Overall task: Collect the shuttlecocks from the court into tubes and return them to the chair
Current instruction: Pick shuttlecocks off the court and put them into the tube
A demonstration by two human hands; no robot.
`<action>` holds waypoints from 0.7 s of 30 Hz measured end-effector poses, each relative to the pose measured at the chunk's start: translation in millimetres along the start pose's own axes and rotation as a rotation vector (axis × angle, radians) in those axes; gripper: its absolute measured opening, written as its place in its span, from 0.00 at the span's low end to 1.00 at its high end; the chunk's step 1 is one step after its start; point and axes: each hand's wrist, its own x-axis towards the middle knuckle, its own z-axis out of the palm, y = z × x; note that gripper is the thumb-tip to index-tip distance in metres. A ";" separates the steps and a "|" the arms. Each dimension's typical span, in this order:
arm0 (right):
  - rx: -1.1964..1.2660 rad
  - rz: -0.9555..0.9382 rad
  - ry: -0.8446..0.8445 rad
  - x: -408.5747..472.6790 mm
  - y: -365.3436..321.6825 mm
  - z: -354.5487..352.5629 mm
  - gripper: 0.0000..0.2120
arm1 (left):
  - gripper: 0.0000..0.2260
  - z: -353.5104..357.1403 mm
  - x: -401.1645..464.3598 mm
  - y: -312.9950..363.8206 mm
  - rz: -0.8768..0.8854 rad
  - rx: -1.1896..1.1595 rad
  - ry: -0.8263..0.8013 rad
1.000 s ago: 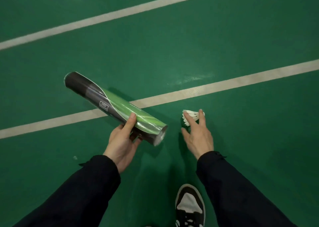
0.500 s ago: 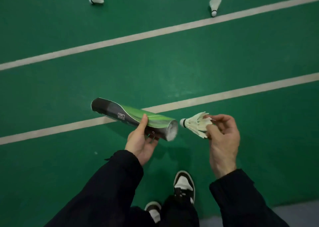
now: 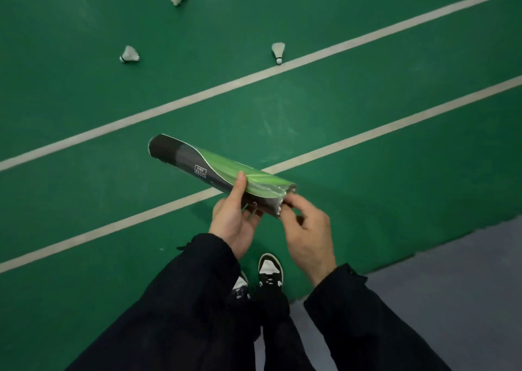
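Two hands met at the tube (image 3: 214, 170): left hand (image 3: 236, 221) gripped it, long axis running up-left; right hand (image 3: 306, 229) pinched a shuttlecock (image 3: 280, 205) nearly seated in its near mouth. Four loose shuttlecocks lay beyond, nearest (image 3: 278, 52) beside the far line.
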 end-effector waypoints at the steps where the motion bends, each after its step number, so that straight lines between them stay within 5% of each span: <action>1: 0.045 0.023 -0.081 4.2 -10.7 -6.6 0.13 | 0.26 9.0 -2.7 7.1 0.021 -0.005 -0.011; 7: 0.140 0.341 -0.414 51.1 -60.9 -14.4 0.10 | 0.38 45.1 -7.2 34.2 0.045 0.063 -0.098; 13: 0.086 0.211 -0.059 97.0 -96.0 -15.5 0.12 | 0.27 88.2 20.4 86.4 0.052 -0.020 -0.063; 21: 0.211 0.323 -0.322 185.9 -132.4 -35.0 0.08 | 0.27 157.0 50.1 134.9 0.047 0.057 -0.093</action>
